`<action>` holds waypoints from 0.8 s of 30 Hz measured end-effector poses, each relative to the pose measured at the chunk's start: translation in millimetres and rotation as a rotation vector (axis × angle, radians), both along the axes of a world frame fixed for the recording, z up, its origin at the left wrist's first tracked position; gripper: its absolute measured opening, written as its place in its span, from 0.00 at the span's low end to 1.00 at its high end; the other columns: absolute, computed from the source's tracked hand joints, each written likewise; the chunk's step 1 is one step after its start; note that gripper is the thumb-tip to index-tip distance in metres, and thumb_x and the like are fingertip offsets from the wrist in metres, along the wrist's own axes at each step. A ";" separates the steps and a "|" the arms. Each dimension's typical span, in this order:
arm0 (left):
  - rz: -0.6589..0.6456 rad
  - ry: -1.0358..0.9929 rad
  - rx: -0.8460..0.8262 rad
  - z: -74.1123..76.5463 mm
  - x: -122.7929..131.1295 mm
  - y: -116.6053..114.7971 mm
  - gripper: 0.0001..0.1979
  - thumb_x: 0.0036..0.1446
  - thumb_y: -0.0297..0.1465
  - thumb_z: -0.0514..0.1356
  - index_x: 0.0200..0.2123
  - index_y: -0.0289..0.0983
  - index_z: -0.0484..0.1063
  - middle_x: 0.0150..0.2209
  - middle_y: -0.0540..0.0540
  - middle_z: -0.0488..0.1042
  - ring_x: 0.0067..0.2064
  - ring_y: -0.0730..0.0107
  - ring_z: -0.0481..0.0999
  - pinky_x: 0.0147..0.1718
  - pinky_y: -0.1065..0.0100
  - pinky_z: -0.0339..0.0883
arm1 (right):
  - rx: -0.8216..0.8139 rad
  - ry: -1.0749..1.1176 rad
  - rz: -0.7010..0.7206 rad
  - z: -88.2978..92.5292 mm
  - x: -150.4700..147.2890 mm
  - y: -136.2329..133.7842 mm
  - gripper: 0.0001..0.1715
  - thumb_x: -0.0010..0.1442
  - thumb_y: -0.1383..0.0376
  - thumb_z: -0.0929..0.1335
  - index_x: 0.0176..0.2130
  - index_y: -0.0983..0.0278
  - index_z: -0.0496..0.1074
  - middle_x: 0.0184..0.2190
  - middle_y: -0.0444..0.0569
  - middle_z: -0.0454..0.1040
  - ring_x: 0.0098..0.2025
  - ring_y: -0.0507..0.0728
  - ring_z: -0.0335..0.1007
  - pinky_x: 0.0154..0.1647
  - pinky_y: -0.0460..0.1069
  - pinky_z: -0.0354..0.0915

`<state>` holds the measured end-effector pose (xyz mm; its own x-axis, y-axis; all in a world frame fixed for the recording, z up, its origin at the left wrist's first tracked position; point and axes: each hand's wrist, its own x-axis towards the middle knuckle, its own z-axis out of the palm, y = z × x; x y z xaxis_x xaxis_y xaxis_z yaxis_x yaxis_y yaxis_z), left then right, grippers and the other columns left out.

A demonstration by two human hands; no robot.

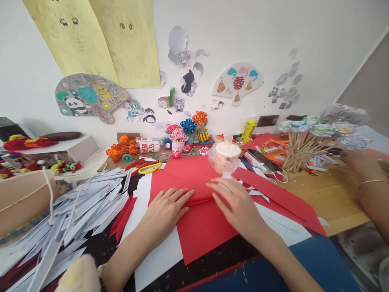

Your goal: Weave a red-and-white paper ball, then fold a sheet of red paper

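1. Head view: red paper, in overlapping layers, atop white sheets on the counter.
2. Resting left hand on it near the upper layer's edge, with fingers stretched out, clenching nothing.
3. Extending right hand over its right side, with fingers parted, slightly bent, released; cannot tell whether touching.
4. Beyond the red paper, a lidded cup in clear wrapping.
5. To the left, a spread of white strips; at far right, another person's forearm.
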<state>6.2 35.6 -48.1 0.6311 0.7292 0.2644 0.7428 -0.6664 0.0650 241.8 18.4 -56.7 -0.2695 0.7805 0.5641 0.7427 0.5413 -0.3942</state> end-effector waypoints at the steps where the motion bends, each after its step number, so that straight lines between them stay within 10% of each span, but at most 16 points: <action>1: 0.003 -0.005 -0.008 -1.6 0.0 -0.1 0.20 0.64 0.35 0.53 0.59 0.45 0.64 0.55 0.44 0.72 0.52 0.57 0.72 0.48 0.60 0.63 | -0.040 -0.040 0.040 -4.1 -2.4 -6.9 0.20 0.66 0.65 0.59 0.55 0.57 0.69 0.54 0.51 0.71 0.57 0.63 0.65 0.58 0.62 0.62; 24: -0.099 0.165 0.193 -6.3 0.2 -11.1 0.18 0.63 0.22 0.51 0.52 0.39 0.71 0.51 0.46 0.76 0.47 0.57 0.77 0.45 0.57 0.67 | -0.373 -0.057 0.065 -20.2 -5.5 -19.6 0.22 0.68 0.63 0.58 0.59 0.53 0.66 0.60 0.43 0.66 0.63 0.57 0.59 0.64 0.56 0.59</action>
<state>6.4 24.5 -54.4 0.7427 0.6081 0.2802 0.6636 -0.7243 -0.1870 236.4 -1.2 -76.9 -0.3475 0.9098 0.2268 0.7380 0.4146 -0.5324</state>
